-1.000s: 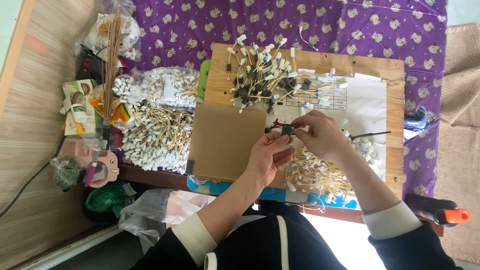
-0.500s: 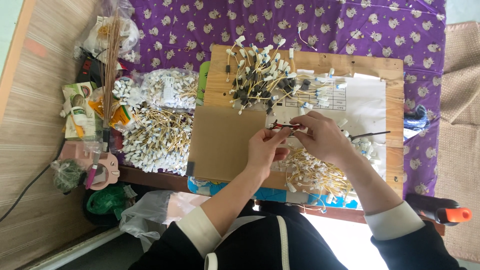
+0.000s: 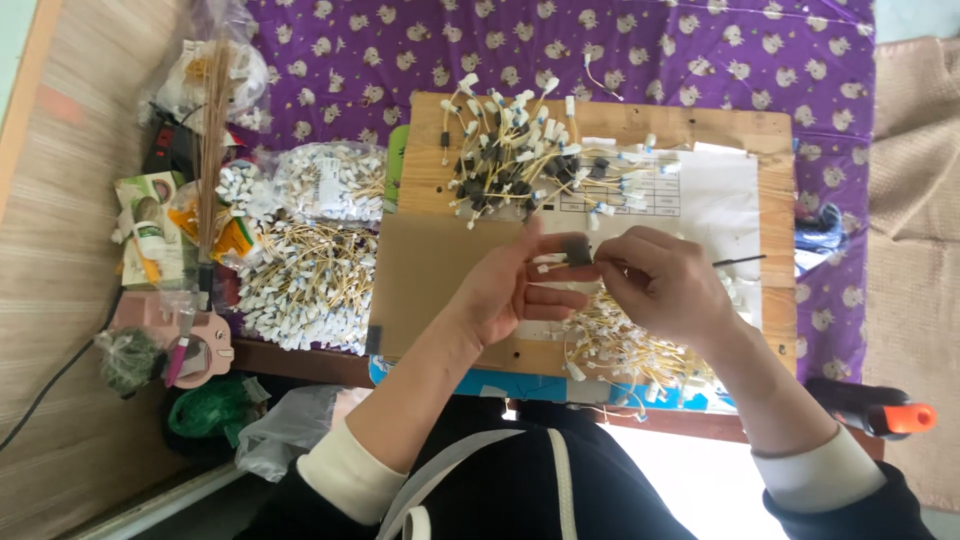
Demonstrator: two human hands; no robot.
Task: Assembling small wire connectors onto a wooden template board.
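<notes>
Fingers of both hands are pinching a small dark part with white-tipped wires, its details too tiny to read. Left hand and right hand are meeting above the wooden board, hiding part of a loose wire pile. Clear bags are holding white connectors at left.

Purple patterned cloth covers upper part of frame; woven mat at left. Wooden board sits centre-right w/ brown cardboard sheet, white paper sheet, pile of black-bodied wired parts up top, yellow-wire pile at lower edge. Left of board: bags & heap of white-tipped wires. Lower right: orange-tipped glue gun.
</notes>
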